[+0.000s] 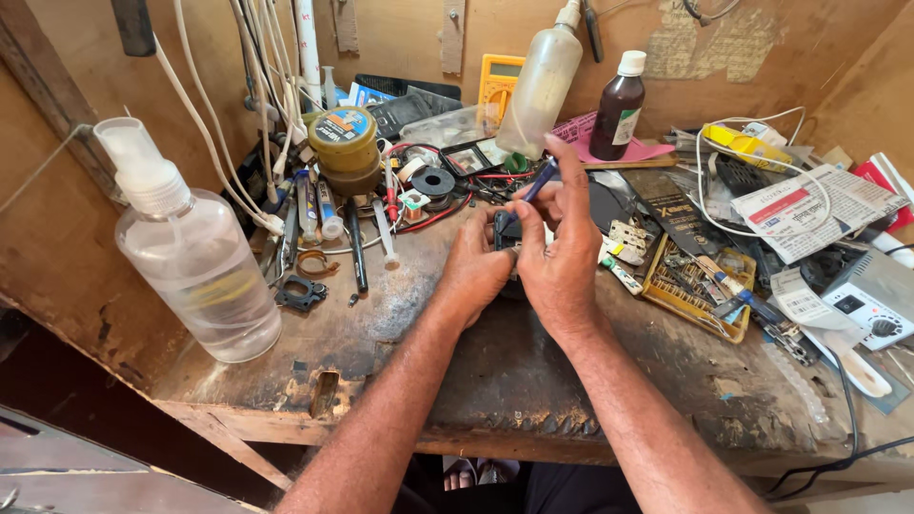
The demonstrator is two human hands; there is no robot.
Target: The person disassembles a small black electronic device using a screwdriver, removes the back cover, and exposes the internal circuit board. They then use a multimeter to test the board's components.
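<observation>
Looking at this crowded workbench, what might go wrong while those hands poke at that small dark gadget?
The blue-handled tool in the right hand could slip off the small dark device and jab the left hand, which steadies it close by. The tilted plastic bottle just behind might get knocked over by a raised elbow or tool. Tiny parts could vanish among the clutter on the worn wooden bench.

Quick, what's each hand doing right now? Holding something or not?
Left hand: closed around a small dark flat device, steadying it on the worn wooden workbench.
Right hand: closed, pinching a thin blue-handled tool with its tip on the device.
</observation>
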